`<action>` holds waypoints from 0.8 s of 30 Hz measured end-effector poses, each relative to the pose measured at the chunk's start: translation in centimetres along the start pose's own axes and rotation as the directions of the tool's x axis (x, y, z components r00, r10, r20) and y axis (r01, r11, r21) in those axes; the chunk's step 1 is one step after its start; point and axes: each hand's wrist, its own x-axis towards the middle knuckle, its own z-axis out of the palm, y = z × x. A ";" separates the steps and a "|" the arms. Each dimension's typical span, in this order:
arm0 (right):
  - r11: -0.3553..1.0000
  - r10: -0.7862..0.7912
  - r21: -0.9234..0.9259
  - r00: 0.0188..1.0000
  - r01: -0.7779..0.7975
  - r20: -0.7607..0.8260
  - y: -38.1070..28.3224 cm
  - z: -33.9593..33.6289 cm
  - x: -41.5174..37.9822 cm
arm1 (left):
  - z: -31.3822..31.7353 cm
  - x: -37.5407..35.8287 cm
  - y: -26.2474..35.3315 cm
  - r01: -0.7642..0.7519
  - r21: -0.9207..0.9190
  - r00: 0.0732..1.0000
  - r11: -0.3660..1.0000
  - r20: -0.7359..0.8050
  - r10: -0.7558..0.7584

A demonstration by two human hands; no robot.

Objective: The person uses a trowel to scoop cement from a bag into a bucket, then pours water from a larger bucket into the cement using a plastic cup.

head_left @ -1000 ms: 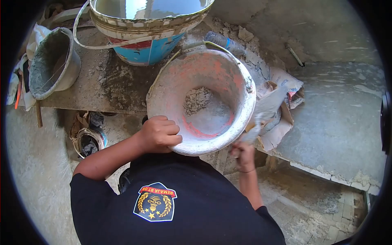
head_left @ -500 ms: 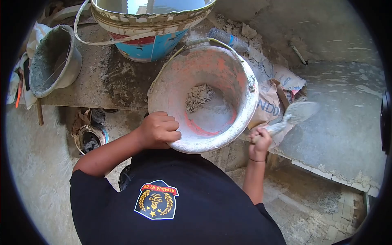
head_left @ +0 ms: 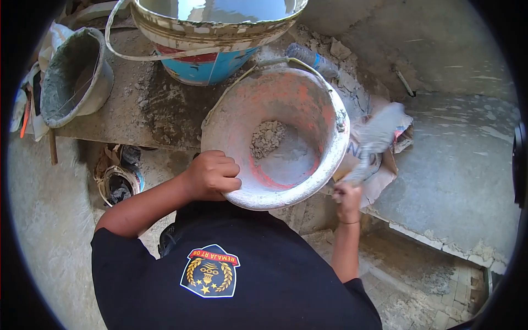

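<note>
My left hand (head_left: 214, 177) is closed over the near rim of a tilted, cement-stained bucket (head_left: 294, 198). Grey lumps and powder (head_left: 268, 137) lie on the bucket's bottom, and reddish patches show on its inner wall. To the right of the rim, my right hand (head_left: 347, 198) grips the handle of a trowel (head_left: 374, 140), whose blade is smeared by motion. The blade overlaps a torn paper cement bag (head_left: 385, 171) lying beside the bucket.
A large pail of water (head_left: 206, 69) stands behind the bucket. A mortar-coated bucket (head_left: 99, 99) sits at the left, and a smaller pail (head_left: 118, 184) is lower down. Behind the rim lies a plastic bottle (head_left: 313, 59). A concrete slab (head_left: 456, 165) extends along the right.
The trowel blade has swung up and left from over the slab to over the cement bag. My left hand keeps its hold on the bucket rim.
</note>
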 end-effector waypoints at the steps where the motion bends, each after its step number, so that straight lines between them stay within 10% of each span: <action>1: 0.991 -0.130 0.038 0.990 0.132 -0.045 -1.3 -0.5 0.5 | 0.0 -0.1 0.1 0.010 -0.001 1.000 1.000 0.000 -0.010; 4: 0.919 -0.024 0.380 0.977 0.105 -0.211 -0.4 1.4 -0.1 | 0.1 0.0 0.2 -0.002 -0.007 1.000 1.000 0.007 0.002; 6: 0.990 0.091 -0.115 0.986 -0.075 0.143 0.3 4.1 -2.3 | 0.2 0.2 0.2 -0.003 0.003 1.000 1.000 -0.014 0.003; 11: 1.000 -0.012 -0.024 1.000 0.012 0.000 -0.6 1.6 -0.6 | 0.4 0.2 0.6 0.015 0.016 1.000 1.000 -0.002 -0.015; 13: 0.921 -0.135 0.335 0.969 0.199 -0.206 0.2 2.3 -0.2 | 0.6 0.4 0.7 0.009 0.011 1.000 1.000 -0.003 -0.009; 14: 0.998 -0.045 0.039 0.992 0.050 -0.120 3.6 0.9 0.0 | 0.6 0.5 0.8 0.020 0.018 1.000 1.000 -0.005 -0.020; 18: 0.996 0.082 -0.036 0.996 -0.081 0.032 1.8 -0.6 -1.0 | 0.5 0.5 0.7 -0.006 0.041 1.000 0.999 0.002 0.006; 22: 0.938 -0.055 0.336 0.995 0.081 -0.084 1.1 -0.8 -0.7 | 0.7 0.7 1.2 -0.029 0.048 1.000 0.998 0.009 0.028; 24: 0.973 0.096 -0.221 0.983 -0.060 0.157 3.3 1.2 -2.2 | 0.7 0.9 1.2 -0.009 0.068 1.000 0.998 0.002 0.009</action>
